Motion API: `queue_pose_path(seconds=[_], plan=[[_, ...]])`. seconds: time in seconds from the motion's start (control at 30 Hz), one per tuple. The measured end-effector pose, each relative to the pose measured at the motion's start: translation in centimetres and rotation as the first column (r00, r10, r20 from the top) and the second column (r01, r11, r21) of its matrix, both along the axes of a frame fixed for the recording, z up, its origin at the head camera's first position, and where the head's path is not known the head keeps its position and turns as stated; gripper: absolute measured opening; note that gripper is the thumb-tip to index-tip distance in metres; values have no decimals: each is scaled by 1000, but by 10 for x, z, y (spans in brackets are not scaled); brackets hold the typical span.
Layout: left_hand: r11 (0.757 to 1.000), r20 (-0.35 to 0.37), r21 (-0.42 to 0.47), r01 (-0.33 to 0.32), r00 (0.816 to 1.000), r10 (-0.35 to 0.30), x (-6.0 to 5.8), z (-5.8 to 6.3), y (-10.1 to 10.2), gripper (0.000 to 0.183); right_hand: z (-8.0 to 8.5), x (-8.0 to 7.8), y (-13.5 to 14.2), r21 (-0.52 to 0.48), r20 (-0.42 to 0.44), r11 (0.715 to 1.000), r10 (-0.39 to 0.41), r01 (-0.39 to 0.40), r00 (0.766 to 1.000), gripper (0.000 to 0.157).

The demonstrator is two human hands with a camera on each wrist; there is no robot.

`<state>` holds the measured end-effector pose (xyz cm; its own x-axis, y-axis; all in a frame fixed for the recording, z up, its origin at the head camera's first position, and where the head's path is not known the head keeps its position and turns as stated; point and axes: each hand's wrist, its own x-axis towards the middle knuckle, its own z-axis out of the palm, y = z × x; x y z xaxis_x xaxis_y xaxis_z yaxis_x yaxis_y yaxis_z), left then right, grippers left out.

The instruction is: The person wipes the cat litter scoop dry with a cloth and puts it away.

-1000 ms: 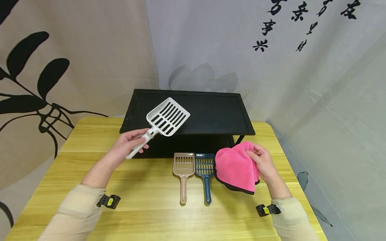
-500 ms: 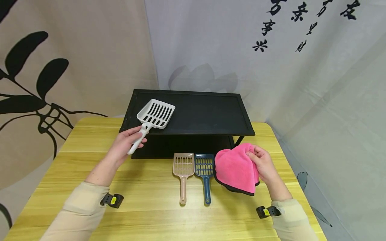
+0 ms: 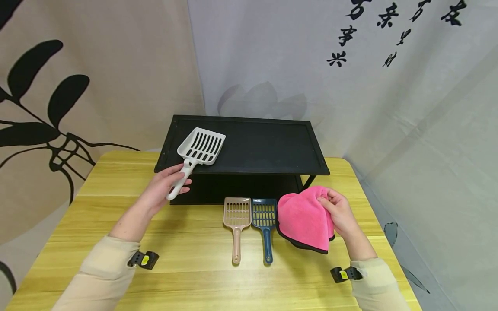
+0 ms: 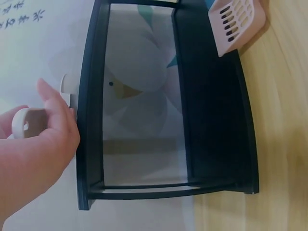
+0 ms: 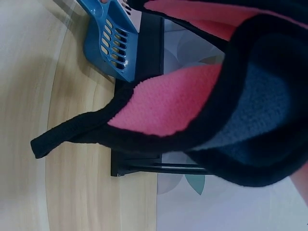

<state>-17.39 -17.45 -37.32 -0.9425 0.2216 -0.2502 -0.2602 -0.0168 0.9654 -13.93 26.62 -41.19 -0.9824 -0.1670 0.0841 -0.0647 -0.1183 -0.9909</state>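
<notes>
My left hand [image 3: 161,188] grips the handle of a white slotted litter scoop [image 3: 201,146], whose head is over the left part of the black shelf's top [image 3: 256,144]. Whether the head touches that top, I cannot tell. In the left wrist view only the handle's end [image 4: 25,122] shows clearly, between the fingers. At the right, my right hand [image 3: 337,211] pinches a pink cloth [image 3: 303,218] with black edging, which hangs in folds. Its grey-blue underside [image 5: 262,91] shows in the right wrist view. Between the hands, a beige litter scoop [image 3: 237,216] and a blue litter scoop [image 3: 265,216] lie side by side.
The black shelf has a lower tier [image 3: 237,188] and stands at the back of the wooden table [image 3: 194,276]. Both lying scoops have their heads against its front edge. A printed fabric backdrop [image 3: 264,56] hangs close behind.
The white scoop has swung left and its head now sits further left over the shelf top. My left hand has shifted slightly with it. The right hand and cloth have barely moved.
</notes>
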Motion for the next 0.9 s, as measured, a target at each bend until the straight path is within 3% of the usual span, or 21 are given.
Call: queue_pose_path(seconds=[0.27, 0.43, 0.6, 0.73, 0.9], plan=[[995, 6, -39, 96, 995, -95, 9, -2, -11, 60, -2, 1, 2, 5, -11, 1000, 5, -5, 1000, 27], [987, 53, -40, 155, 987, -153, 15, -2, -21, 59, -1, 1, 3, -6, -27, 1000, -2, 2, 1000, 28], [981, 72, 11, 192, 979, -193, 17, -3, -22, 61, 0, 1, 3, -6, -29, 1000, 0, -1, 1000, 26], [980, 71, 95, 176, 981, -183, 14, -6, -18, 61, 0, 2, 3, 5, -19, 1000, 11, -11, 1000, 25], [988, 94, 100, 121, 987, -131, 8, -7, -10, 62, -2, 2, 3, 13, -18, 1000, 4, -3, 1000, 27]])
